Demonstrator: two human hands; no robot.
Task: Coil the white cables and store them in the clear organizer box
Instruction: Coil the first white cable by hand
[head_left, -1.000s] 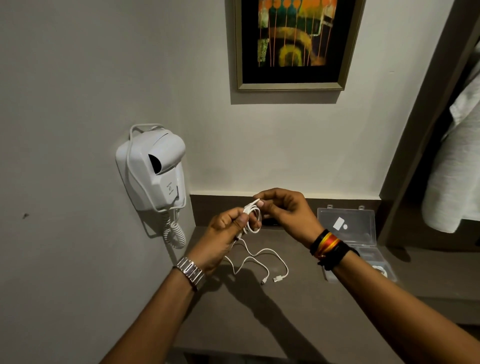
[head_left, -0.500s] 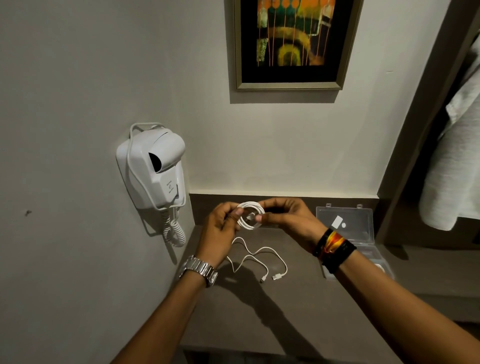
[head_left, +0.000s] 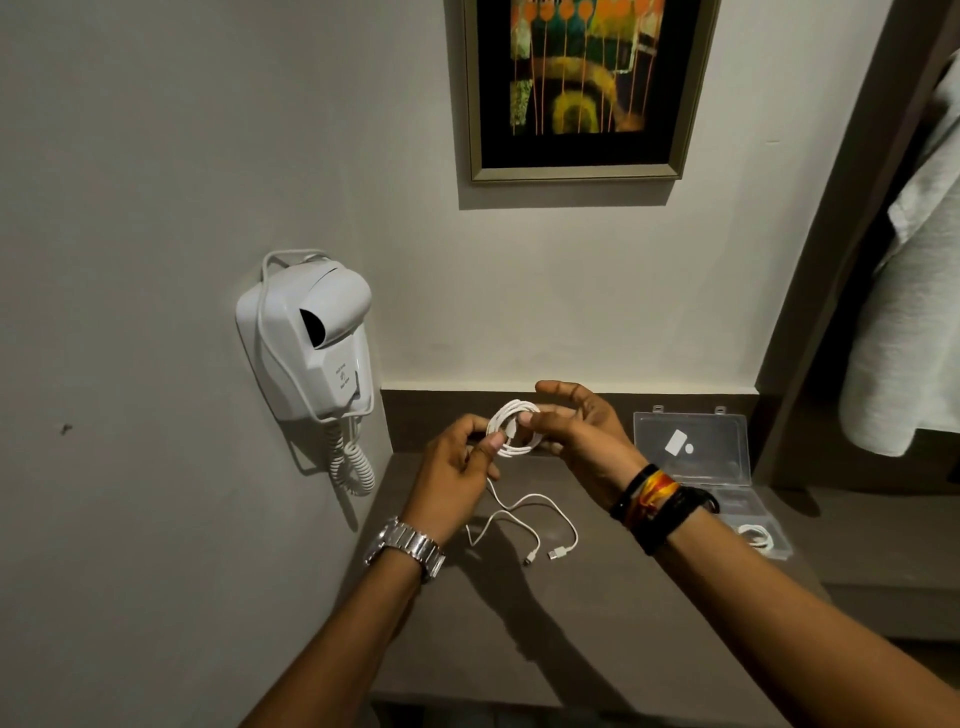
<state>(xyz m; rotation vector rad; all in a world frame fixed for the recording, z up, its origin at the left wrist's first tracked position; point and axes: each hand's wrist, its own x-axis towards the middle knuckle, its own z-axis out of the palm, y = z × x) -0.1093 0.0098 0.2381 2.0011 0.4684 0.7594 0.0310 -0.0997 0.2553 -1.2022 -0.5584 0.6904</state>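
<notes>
L hand (head_left: 457, 470) pinches the near-left edge of a small coil (head_left: 511, 428) of white cable, thumb and forefinger closed on the loops, held up above the counter (head_left: 519, 649). R hand (head_left: 576, 434) grips the coil's right side w/ thumb and lower fingers; forefinger is lifted and arched over the top, not touching. A connector end sits inside the ring between the two thumbs. Metal watch (head_left: 408, 545) on L wrist, stack of black, red and yellow bands (head_left: 657, 501) on R wrist.

Below the hands, a second white cable (head_left: 524, 512) lies loose and uncoiled on the brown counter, both plug ends near each other toward the near side.

Right of the hands: clear organizer box (head_left: 727, 499), open, lid (head_left: 691, 441) leaning back vs the far wall w/ a small white label on it. Another coiled white cable (head_left: 758, 538) already lies in the base, near-right part; compartment can't be told.

Left wall: white wall-mounted hair dryer (head_left: 306, 338) w/ curly cord hanging under it. Far wall: framed picture (head_left: 576, 88) above. Far right: pale towel (head_left: 904, 312) hanging.
</notes>
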